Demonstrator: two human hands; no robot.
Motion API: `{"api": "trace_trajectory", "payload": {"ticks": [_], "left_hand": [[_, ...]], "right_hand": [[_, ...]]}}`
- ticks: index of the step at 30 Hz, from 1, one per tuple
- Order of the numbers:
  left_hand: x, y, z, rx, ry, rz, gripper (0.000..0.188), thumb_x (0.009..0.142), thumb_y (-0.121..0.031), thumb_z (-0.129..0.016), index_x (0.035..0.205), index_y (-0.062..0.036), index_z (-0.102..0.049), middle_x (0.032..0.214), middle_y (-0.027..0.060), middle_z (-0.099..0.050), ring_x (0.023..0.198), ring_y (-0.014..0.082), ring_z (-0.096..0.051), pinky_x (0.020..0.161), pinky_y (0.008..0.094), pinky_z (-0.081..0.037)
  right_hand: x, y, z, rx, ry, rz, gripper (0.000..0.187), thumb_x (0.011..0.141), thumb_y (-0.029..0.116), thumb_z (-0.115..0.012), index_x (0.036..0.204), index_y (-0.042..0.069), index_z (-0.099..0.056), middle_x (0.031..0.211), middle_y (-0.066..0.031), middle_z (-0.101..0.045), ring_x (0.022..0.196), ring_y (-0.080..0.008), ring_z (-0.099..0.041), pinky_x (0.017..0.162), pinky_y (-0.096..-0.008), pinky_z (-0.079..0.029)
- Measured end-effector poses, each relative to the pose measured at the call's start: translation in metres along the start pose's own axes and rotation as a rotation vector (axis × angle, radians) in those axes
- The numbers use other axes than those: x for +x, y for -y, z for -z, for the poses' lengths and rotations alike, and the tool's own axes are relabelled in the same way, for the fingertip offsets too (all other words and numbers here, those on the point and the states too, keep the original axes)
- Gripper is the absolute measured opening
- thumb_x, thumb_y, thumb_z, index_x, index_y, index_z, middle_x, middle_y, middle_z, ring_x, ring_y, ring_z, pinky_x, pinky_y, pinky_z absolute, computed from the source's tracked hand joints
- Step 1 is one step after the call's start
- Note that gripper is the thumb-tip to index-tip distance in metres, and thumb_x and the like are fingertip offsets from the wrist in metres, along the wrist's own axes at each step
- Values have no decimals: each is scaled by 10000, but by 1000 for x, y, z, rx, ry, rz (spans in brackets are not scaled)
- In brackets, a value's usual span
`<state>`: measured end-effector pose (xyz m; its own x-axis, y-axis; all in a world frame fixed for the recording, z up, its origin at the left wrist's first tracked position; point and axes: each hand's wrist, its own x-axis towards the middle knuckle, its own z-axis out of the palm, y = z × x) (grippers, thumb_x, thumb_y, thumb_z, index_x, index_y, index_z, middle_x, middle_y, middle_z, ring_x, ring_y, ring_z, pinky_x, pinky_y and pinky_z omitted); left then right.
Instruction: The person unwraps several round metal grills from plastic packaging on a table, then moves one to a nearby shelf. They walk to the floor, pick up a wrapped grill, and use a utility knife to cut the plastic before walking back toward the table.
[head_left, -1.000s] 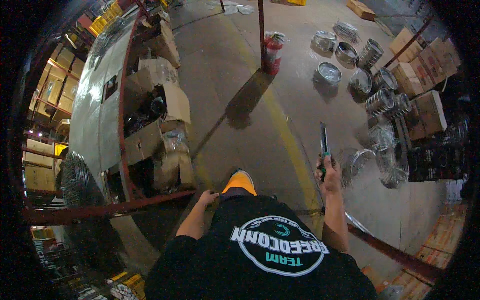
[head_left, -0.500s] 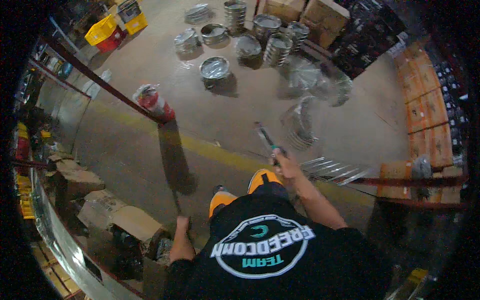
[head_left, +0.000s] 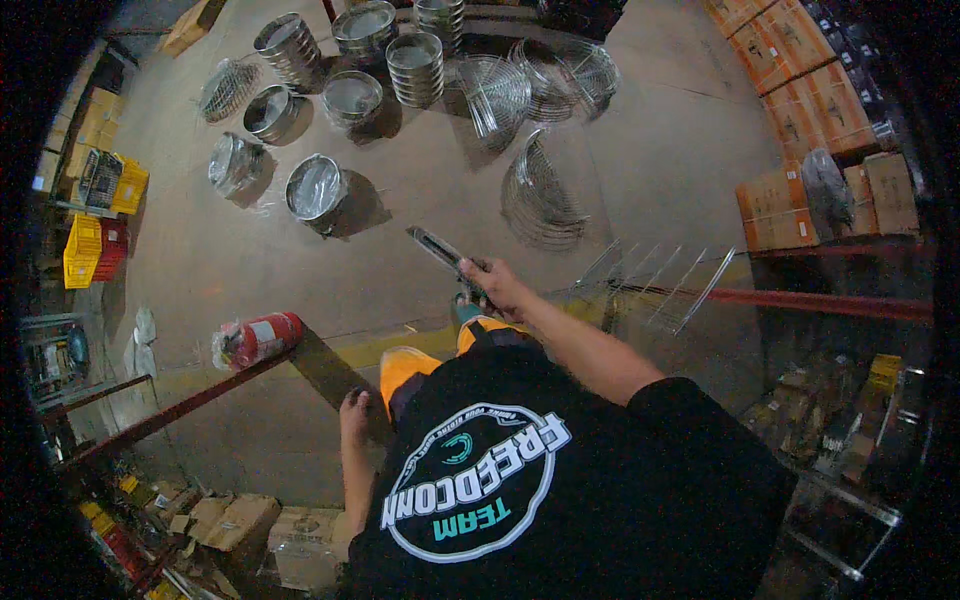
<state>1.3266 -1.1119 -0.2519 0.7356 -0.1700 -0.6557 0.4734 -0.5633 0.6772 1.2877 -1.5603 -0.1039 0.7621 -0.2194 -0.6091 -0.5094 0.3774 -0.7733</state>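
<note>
My right hand (head_left: 494,287) is closed around a long, slim, dark tool (head_left: 438,246) with a flat greyish end that points up and to the left, over the floor. Its exact kind is too blurred to make out. My left hand (head_left: 355,408) hangs low beside my body, fingers curled in, with nothing seen in it. Beyond the tool, a round metal basket or ring stack wrapped in clear film (head_left: 316,188) stands on the floor. Wire racks (head_left: 540,195), rounded and fanned out, lie to its right.
Several stacks of metal rings (head_left: 415,70) stand farther off. A red fire extinguisher (head_left: 262,340) stands at left by a red rail (head_left: 170,415). Orange-brown cartons (head_left: 815,110) line the right side. A wire rack (head_left: 665,280) lies by another red rail (head_left: 830,303). Yellow crates (head_left: 83,250) sit far left.
My view has turned to the right, so the ring stacks and the extinguisher appear farther left. The tool stays in my right hand, now tilted more to the left.
</note>
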Motion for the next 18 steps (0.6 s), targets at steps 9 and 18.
{"api": "trace_trajectory", "payload": {"ticks": [9, 18], "left_hand": [[95, -15, 59, -46, -68, 411, 501, 823, -269, -649, 1200, 42, -538, 1126, 178, -606, 987, 264, -592, 799, 360, -477], [228, -101, 205, -9, -108, 72, 397, 812, -241, -645, 1105, 16, -570, 934, 117, -629, 839, 199, -590, 704, 332, -483]], "right_hand": [[85, 77, -28, 81, -100, -8, 343, 895, 407, -567, 957, 71, -546, 667, -17, -538, 476, -95, -491, 394, -224, -375], [224, 164, -246, 31, -71, 21, 375, 889, 476, -545, 856, 103, -525, 592, -7, -512, 400, -83, -430, 367, -220, -335]]}}
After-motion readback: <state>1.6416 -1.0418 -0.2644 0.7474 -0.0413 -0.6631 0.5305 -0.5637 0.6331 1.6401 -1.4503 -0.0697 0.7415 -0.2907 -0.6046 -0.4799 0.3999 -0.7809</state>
